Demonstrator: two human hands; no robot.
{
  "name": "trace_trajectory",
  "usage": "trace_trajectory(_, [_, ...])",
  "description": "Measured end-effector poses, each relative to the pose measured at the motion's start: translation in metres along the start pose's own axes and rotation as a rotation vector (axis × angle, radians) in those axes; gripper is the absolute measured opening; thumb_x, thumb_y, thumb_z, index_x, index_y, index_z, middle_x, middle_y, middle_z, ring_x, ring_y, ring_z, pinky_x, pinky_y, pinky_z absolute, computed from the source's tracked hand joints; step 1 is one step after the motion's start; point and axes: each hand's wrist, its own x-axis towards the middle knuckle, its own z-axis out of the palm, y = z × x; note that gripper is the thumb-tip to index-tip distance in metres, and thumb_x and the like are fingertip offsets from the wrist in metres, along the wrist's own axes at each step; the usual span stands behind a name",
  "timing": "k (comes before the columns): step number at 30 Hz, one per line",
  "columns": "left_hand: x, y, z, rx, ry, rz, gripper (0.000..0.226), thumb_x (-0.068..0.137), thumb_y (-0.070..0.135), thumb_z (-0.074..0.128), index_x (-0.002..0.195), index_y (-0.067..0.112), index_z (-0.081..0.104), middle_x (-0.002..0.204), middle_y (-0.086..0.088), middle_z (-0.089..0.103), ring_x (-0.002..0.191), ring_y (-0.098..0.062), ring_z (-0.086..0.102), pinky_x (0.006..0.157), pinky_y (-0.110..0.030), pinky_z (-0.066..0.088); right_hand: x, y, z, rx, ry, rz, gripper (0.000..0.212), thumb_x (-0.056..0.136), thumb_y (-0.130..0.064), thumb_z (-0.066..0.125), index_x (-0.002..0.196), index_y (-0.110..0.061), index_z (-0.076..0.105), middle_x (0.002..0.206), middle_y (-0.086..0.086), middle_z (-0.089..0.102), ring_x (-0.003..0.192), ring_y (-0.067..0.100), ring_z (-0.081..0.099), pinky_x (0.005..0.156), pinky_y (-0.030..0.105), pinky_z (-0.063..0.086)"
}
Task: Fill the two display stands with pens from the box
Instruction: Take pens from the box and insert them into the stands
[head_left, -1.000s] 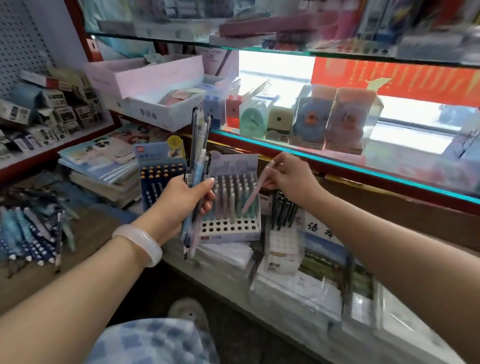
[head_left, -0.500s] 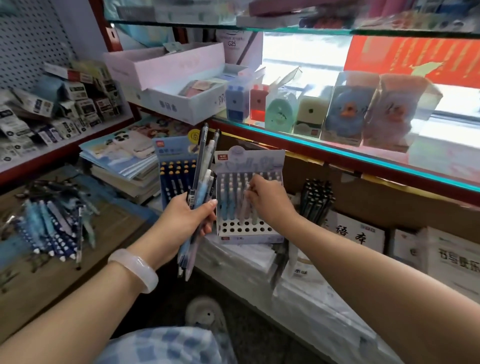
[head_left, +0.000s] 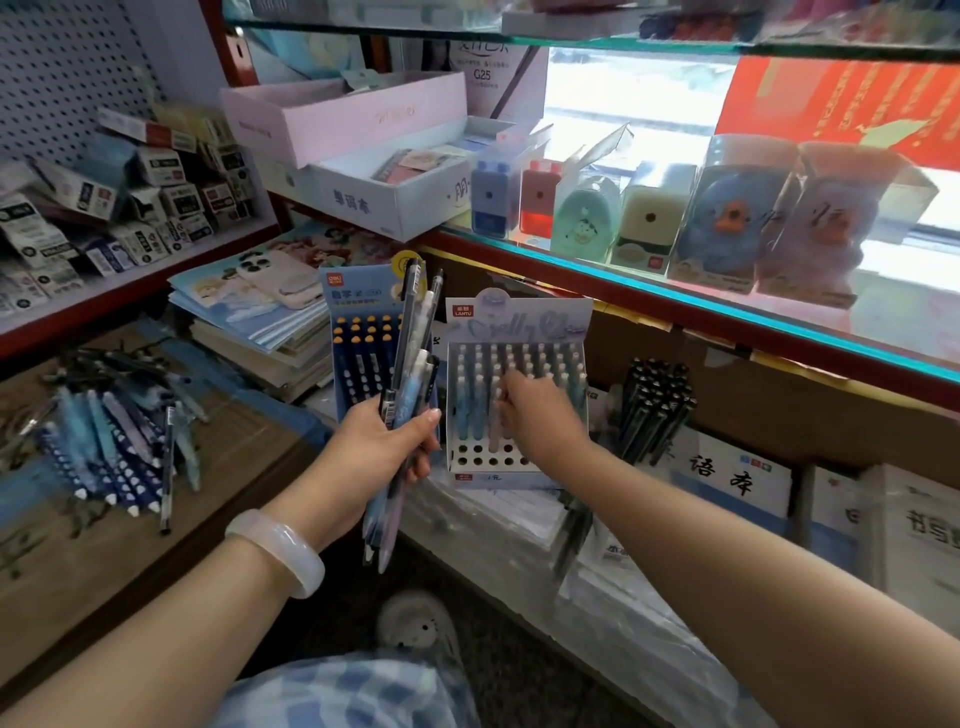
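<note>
My left hand (head_left: 382, 451) grips a bundle of several pens (head_left: 410, 374) held upright in front of the dark blue display stand (head_left: 358, 332). Right of it stands the pale blue display stand (head_left: 514, 332), most of its holes filled with pastel pens and a few front holes bare. My right hand (head_left: 537, 413) reaches into its middle rows, fingers curled round a pen (head_left: 496, 410) standing in a hole. A loose pile of blue pens (head_left: 111, 441) lies on the wooden counter at the left.
Stacked notebooks (head_left: 249, 332) lie behind the blue stand. A cluster of black pens (head_left: 654, 410) stands right of the pale stand. A glass shelf edge (head_left: 727, 306) with sharpener boxes overhangs the stands. White and pink boxes (head_left: 363, 156) sit on the upper left shelf.
My right hand came down from above the pale stand with a pink pen and now holds it among the pens in the stand. My left hand keeps the bundle almost still.
</note>
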Motion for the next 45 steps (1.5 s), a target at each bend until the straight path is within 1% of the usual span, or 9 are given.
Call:
trace_trajectory(9, [-0.005,0.002,-0.01,-0.048,-0.035,-0.004,0.016,0.092,0.013,0.053,0.078,0.005,0.055,0.046,0.002,0.057,0.041,-0.005,0.053,0.043,-0.015,0.043,0.004,-0.003,-0.003,-0.025,0.018,0.043,0.018,0.094,-0.012,0.052,0.11,-0.005,0.054,0.103,0.013,0.065,0.093,0.029,0.062,0.081,0.04,0.052])
trace_trajectory(12, [-0.009,0.005,-0.011,-0.085,-0.083,-0.006,0.016,0.092,0.011,0.052,0.079,0.003,0.054,0.048,0.002,0.057,0.043,-0.006,0.052,0.044,-0.016,0.043,0.002,-0.014,-0.023,0.349,0.17,0.075,0.018,0.096,-0.018,0.051,0.11,-0.011,0.058,0.094,0.004,0.066,0.082,0.017,0.064,0.075,0.032,0.056])
trace_trajectory(14, [-0.013,0.006,-0.009,-0.101,-0.14,-0.019,0.015,0.092,0.011,0.052,0.08,0.004,0.055,0.052,0.002,0.058,0.045,-0.007,0.052,0.045,-0.016,0.044,0.002,-0.027,-0.041,0.793,0.069,0.122,0.021,0.096,-0.021,0.051,0.112,-0.01,0.06,0.091,0.003,0.067,0.078,0.012,0.064,0.067,0.022,0.055])
trace_trajectory(17, [-0.017,0.008,-0.006,-0.12,-0.219,-0.039,0.012,0.091,0.011,0.054,0.081,0.004,0.056,0.059,-0.002,0.059,0.046,-0.01,0.053,0.044,-0.018,0.043,0.004,-0.04,-0.059,1.163,-0.115,0.118,0.022,0.097,-0.024,0.05,0.11,-0.011,0.063,0.094,0.004,0.068,0.085,0.013,0.064,0.077,0.024,0.055])
trace_trajectory(22, [-0.019,0.013,-0.003,-0.156,-0.248,-0.038,0.012,0.091,0.011,0.052,0.088,0.0,0.057,0.062,-0.004,0.059,0.046,-0.01,0.053,0.043,-0.017,0.042,0.001,-0.042,-0.069,1.264,-0.089,0.105,0.014,0.095,-0.016,0.053,0.096,-0.007,0.064,0.084,0.004,0.067,0.077,0.012,0.063,0.075,0.022,0.056])
trace_trajectory(27, [-0.02,0.018,-0.001,-0.148,-0.232,-0.017,0.017,0.092,0.014,0.051,0.092,-0.002,0.057,0.065,-0.008,0.055,0.049,-0.011,0.052,0.046,-0.017,0.044,-0.002,-0.023,-0.098,1.324,0.148,0.179,0.01,0.093,-0.016,0.053,0.095,-0.009,0.06,0.092,0.007,0.068,0.082,0.013,0.067,0.076,0.024,0.056])
trace_trajectory(32, [-0.019,0.034,0.013,-0.12,-0.192,0.008,0.019,0.093,0.014,0.051,0.078,0.004,0.055,0.057,-0.004,0.053,0.044,-0.008,0.05,0.044,-0.017,0.044,-0.013,0.019,-0.133,0.992,0.36,0.094,0.008,0.094,-0.012,0.054,0.094,-0.008,0.06,0.088,0.008,0.068,0.073,0.009,0.067,0.067,0.017,0.056])
trace_trajectory(39, [-0.021,0.047,0.066,-0.126,-0.265,0.04,0.022,0.094,0.012,0.05,0.074,0.004,0.052,0.052,-0.001,0.053,0.041,-0.008,0.05,0.044,-0.016,0.044,-0.054,0.076,-0.135,0.318,0.318,0.026,0.007,0.093,-0.012,0.056,0.093,-0.014,0.05,0.084,0.006,0.066,0.075,0.015,0.069,0.074,0.035,0.058])
trace_trajectory(45, [-0.02,0.044,0.09,-0.117,-0.289,0.026,0.021,0.093,0.012,0.053,0.073,0.006,0.053,0.05,0.002,0.055,0.042,-0.01,0.051,0.043,-0.02,0.044,-0.08,0.105,-0.108,0.234,0.272,0.121,0.004,0.094,-0.015,0.053,0.096,-0.011,0.052,0.085,0.005,0.065,0.078,0.016,0.067,0.072,0.038,0.058])
